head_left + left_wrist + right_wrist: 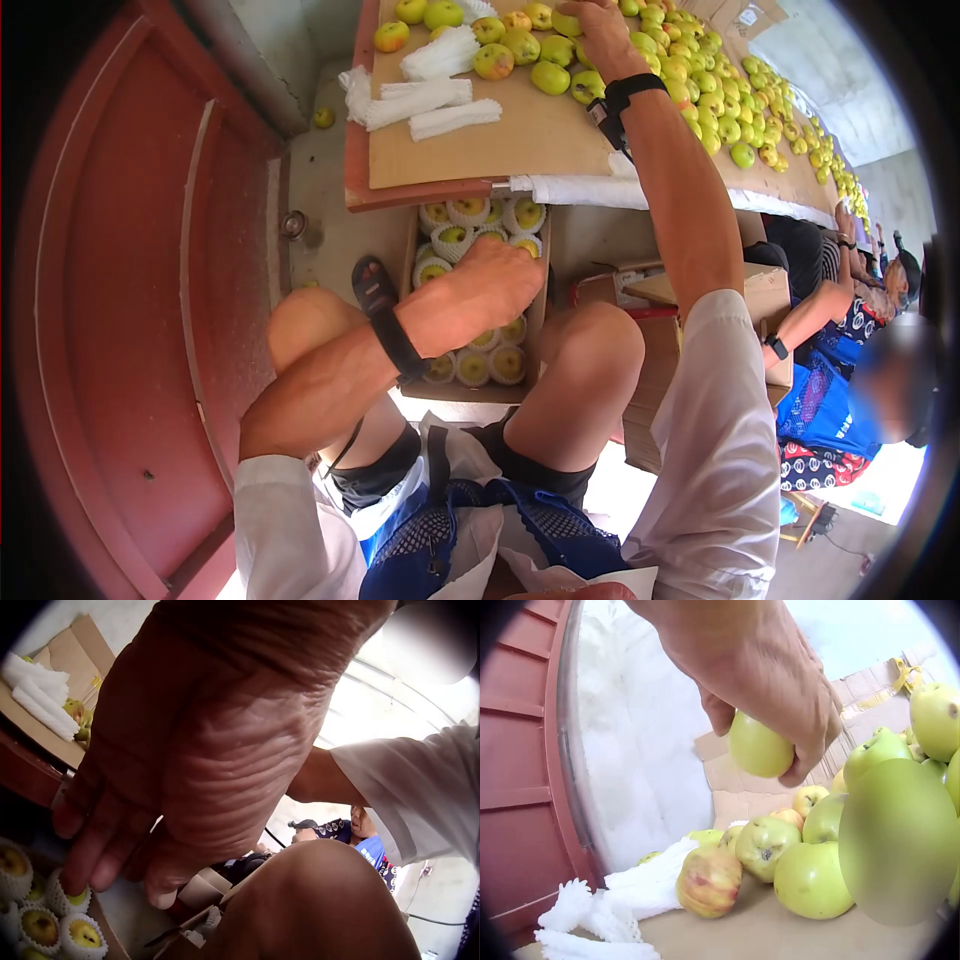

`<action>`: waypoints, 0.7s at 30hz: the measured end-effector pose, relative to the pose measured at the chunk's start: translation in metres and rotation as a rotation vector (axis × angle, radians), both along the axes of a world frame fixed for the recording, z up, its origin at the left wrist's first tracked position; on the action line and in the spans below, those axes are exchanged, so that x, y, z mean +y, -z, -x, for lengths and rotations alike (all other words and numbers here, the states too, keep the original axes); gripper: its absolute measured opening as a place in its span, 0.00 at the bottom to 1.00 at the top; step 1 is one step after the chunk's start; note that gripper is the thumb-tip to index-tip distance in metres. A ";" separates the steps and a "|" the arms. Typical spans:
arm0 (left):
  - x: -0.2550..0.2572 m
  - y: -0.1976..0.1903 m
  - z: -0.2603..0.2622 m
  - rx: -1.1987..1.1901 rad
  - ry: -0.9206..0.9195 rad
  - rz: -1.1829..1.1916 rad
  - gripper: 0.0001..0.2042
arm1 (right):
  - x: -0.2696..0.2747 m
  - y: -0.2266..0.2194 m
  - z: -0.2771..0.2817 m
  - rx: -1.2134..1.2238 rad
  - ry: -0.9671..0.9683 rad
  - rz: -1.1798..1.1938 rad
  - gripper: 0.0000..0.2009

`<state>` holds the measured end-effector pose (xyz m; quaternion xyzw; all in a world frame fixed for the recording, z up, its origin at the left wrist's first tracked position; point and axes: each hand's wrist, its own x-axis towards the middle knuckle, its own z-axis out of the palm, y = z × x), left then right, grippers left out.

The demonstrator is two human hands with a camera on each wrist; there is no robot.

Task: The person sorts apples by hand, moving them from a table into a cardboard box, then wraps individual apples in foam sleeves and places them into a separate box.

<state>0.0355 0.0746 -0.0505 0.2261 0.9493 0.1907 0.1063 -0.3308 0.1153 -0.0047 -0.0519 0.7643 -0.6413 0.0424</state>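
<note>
A green apple (pixel 760 748) is gripped between the thumb and fingers of my right hand (pixel 608 42), raised over the apples spread on the tabletop. White foam net sleeves (pixel 440 55) lie beside those apples, near the table's left end. My left hand (pixel 492 283) is low over an open carton (pixel 411 262) on the floor, where apples in white foam nets sit in rows. In the left wrist view its fingers are extended downward and loosely relaxed, one fingertip right at a netted apple (pixel 69 894). The left hand covers part of the carton's contents in the head view.
The cardboard-covered table (pixel 560 140) has a cloth-hung front edge above the carton. Another open box (pixel 650 390) stands right of my knee, with a seated person (pixel 830 380) beyond it. A red door (pixel 130 300) is at the left; one loose apple (pixel 324 117) lies on the floor.
</note>
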 end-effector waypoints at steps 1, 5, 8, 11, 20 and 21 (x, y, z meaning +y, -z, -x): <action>0.000 0.000 0.000 -0.008 0.006 0.011 0.07 | -0.002 -0.001 -0.003 0.090 -0.017 -0.087 0.22; 0.001 -0.002 0.001 -0.007 0.002 0.022 0.07 | 0.011 -0.012 -0.028 0.325 -0.176 -0.455 0.24; 0.001 0.002 -0.002 0.049 0.005 -0.012 0.08 | 0.009 0.003 -0.022 0.455 -0.226 -0.398 0.22; 0.005 0.003 -0.002 0.002 0.016 0.024 0.08 | 0.000 0.015 -0.018 0.399 -0.178 0.028 0.21; 0.005 0.003 -0.004 -0.005 0.005 0.056 0.08 | 0.009 0.041 0.090 0.569 -0.371 -0.551 0.25; 0.006 0.003 -0.005 -0.002 0.009 0.058 0.08 | 0.014 0.041 0.093 0.583 -0.370 -0.671 0.26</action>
